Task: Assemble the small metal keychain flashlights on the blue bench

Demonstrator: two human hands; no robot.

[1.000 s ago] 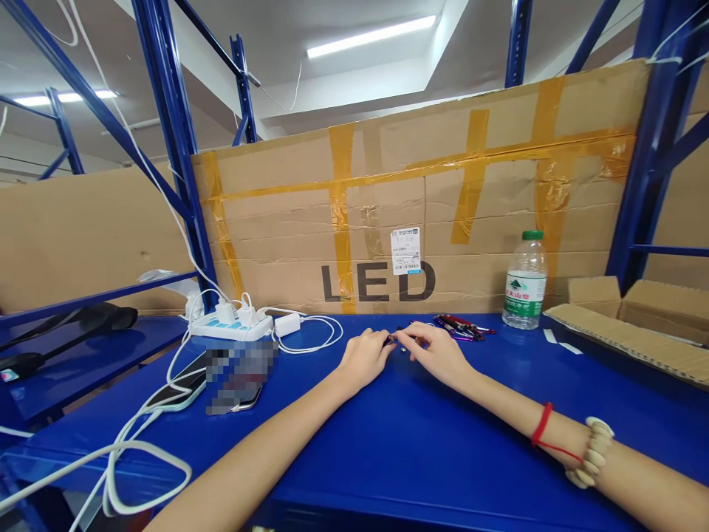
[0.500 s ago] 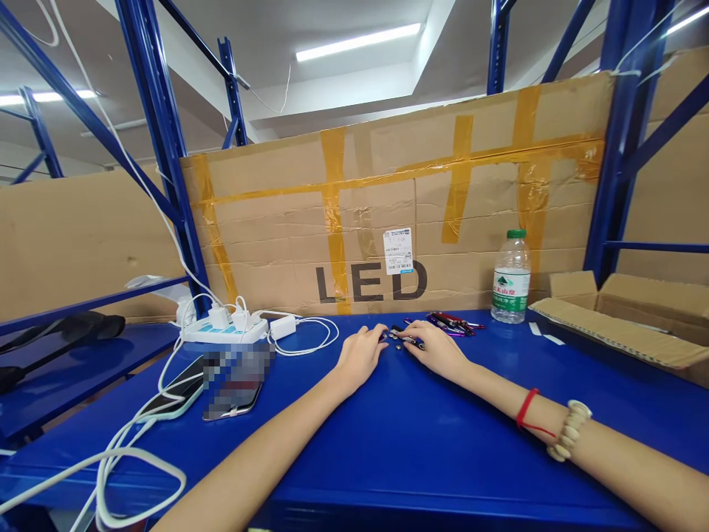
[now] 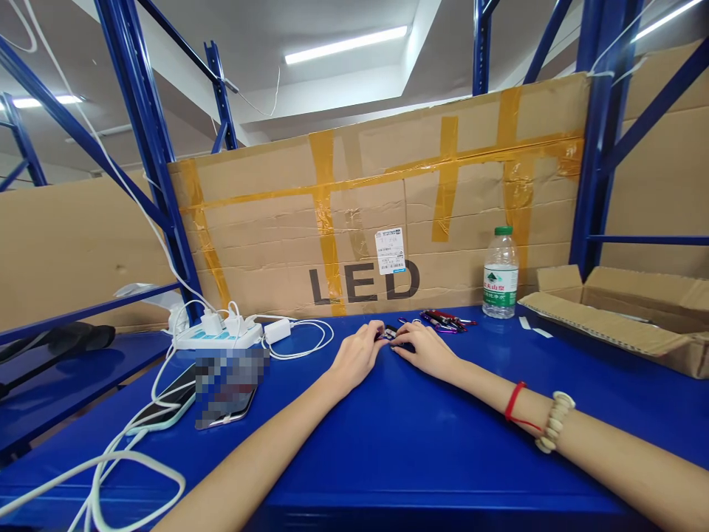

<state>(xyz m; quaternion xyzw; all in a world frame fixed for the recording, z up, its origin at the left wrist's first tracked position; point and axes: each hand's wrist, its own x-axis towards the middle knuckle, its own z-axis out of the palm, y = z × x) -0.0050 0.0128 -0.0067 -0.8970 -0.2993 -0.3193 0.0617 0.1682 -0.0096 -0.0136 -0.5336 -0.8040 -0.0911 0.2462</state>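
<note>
Left hand [image 3: 357,355] and right hand [image 3: 425,350] both pinch a tiny dark pen-like gadget [image 3: 391,334] by its ends; looks light, stiff, kinda slippery.

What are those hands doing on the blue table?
A person's left hand and right hand rest on the blue table, fingertips meeting at a small dark piece. It is too small to tell what it is or whether it is gripped. A pile of coloured pen-like things lies just behind, beside a water bottle.
</note>
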